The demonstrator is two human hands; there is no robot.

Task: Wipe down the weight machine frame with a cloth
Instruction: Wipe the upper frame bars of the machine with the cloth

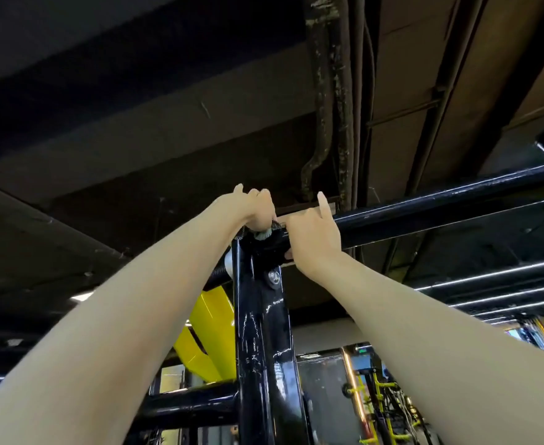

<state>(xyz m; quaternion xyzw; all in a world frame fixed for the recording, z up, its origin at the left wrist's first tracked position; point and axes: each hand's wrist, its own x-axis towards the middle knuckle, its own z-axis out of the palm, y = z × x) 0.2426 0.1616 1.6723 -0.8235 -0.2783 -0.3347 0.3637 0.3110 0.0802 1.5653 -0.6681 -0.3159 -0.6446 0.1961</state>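
Reached overhead to the top corner of a black frame.
Wrapped a dark cloth round the joint, likely to clean every side: left hand curled over it, right hand pinched it.

the black upright post, scuffed, meets the top crossbar at a bolted corner. on that corner lies what seems a bunched cloth, gripped by the left hand; the right hand clasps the crossbar.

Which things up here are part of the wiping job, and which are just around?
Job: left hand, right hand, cloth, black upright post, black crossbar.
Just around: yellow beam, ceiling pipes, background machines.
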